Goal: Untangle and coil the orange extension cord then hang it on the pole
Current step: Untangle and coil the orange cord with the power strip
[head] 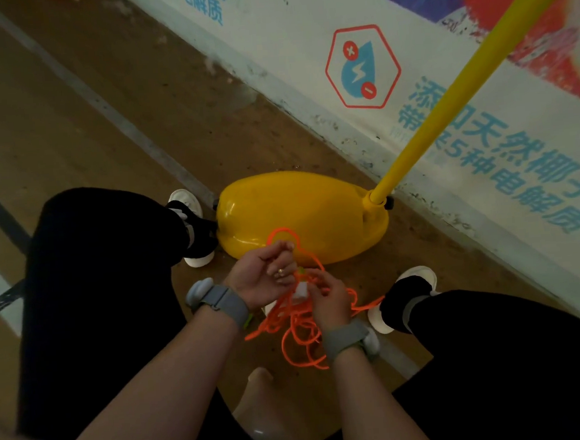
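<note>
A thin orange extension cord (298, 336) hangs in a tangled bunch between my knees, with loose loops reaching the floor. My left hand (265, 273) is palm up, fingers curled round strands of the cord, and a small loop of cord sticks up above its fingertips. My right hand (328, 299) sits just below and to the right, pinching the cord beside a small white block. The yellow pole (461, 87) rises to the upper right from its yellow base (302, 215), directly behind my hands.
A white printed banner wall (409, 84) runs diagonally behind the pole. My two feet in black and white shoes (193, 226) stand either side of the base on the brown floor. Both knees in black trousers frame the hands.
</note>
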Action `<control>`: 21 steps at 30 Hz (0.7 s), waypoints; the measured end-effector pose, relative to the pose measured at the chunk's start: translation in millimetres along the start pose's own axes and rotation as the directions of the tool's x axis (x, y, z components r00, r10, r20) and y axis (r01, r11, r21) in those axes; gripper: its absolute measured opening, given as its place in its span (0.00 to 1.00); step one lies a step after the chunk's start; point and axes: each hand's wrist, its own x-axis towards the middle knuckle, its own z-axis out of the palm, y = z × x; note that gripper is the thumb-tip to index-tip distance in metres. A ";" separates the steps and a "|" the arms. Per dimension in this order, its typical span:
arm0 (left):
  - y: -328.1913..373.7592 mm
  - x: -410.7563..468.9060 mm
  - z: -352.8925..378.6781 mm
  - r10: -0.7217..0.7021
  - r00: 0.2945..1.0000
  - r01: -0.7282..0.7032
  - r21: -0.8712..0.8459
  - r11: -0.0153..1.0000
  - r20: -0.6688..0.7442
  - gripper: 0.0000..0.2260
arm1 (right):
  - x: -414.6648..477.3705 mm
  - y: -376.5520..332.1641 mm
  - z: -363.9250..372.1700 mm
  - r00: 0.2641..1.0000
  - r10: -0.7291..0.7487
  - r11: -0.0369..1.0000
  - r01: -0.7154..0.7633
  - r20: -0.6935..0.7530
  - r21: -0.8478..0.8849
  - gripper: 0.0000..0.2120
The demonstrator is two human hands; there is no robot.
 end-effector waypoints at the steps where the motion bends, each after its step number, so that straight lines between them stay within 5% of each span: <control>1: -1.2 1.0 -0.4 0.036 0.999 -0.037 -0.011 0.999 -0.040 0.10 | -2.2 -4.9 2.5 0.991 -0.129 0.987 0.133 0.046 -0.092 0.14; 3: -2.2 2.2 0.3 0.082 0.993 -0.083 -0.010 0.996 -0.090 0.09 | -9.3 -13.1 12.3 0.942 -0.303 0.915 0.329 0.143 -0.233 0.21; 6: -1.6 0.6 2.4 0.077 0.992 -0.074 0.029 0.997 -0.104 0.10 | -18.4 -14.4 24.4 0.919 -0.375 0.872 0.395 0.125 -0.290 0.17; 10: -3.3 1.2 8.9 0.055 0.985 -0.036 0.118 0.992 -0.160 0.09 | -23.3 -22.0 9.9 0.970 -0.243 0.965 0.241 -0.011 -0.101 0.24; 13: -1.0 8.6 7.4 0.155 0.928 -0.066 0.259 0.964 -0.340 0.09 | -23.4 -23.6 4.7 0.989 -0.145 0.973 0.139 -0.019 -0.183 0.21; 15: -3.3 11.3 -10.7 0.318 0.861 0.039 0.675 0.737 -0.397 0.09 | -19.7 -23.7 3.4 0.998 -0.047 0.986 0.041 -0.035 -0.163 0.15; 17: -12.3 4.2 -21.0 0.298 0.890 0.199 0.883 0.424 -0.344 0.23 | -15.1 -24.4 -0.8 0.998 0.044 0.993 -0.050 -0.054 -0.108 0.13; 18: -19.0 0.4 -21.3 0.262 0.899 0.241 0.895 0.375 -0.351 0.28 | -14.0 -25.7 -4.1 0.994 0.081 0.994 -0.086 -0.071 -0.068 0.13; 21: -35.0 1.0 -18.0 0.258 0.904 0.188 0.858 0.479 -0.342 0.25 | -14.9 -26.4 -11.0 0.983 0.148 0.989 -0.146 -0.104 0.033 0.13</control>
